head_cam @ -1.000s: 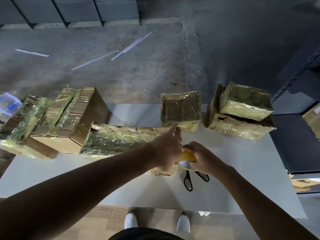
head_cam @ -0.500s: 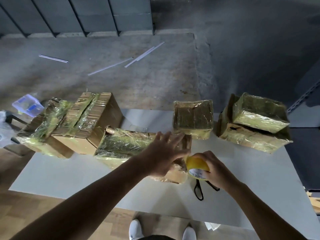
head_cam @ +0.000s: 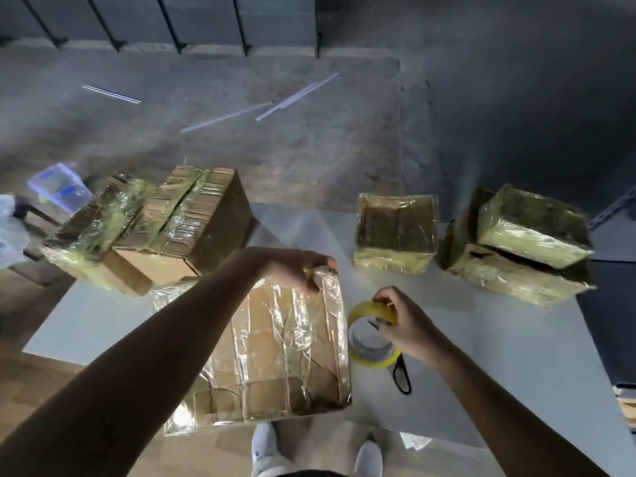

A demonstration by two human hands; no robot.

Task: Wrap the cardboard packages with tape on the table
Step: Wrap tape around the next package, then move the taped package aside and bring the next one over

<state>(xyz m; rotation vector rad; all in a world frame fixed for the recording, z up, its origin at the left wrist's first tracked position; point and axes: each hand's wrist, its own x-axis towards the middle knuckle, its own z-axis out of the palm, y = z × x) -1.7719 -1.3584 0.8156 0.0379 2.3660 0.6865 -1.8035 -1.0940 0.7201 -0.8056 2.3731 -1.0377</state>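
A flat cardboard package [head_cam: 285, 352] covered in clear tape stands tipped up on the white table [head_cam: 516, 356], its broad face toward me. My left hand [head_cam: 296, 268] grips its top far corner. Just to the right, my right hand [head_cam: 401, 320] pinches the upper rim of a yellow tape roll [head_cam: 370, 339], which stands on edge beside the package.
Black scissors [head_cam: 402, 375] lie under the roll. Two taped boxes [head_cam: 179, 228] sit at the left, one taped box [head_cam: 395, 232] at the back middle, and a stacked pair [head_cam: 516, 246] at the right. My shoes [head_cam: 265, 445] show past the table's near edge.
My left hand went from lying on the flat package to gripping its corner, and the package now stands tipped up toward me. The tape roll has turned so its hole faces me.
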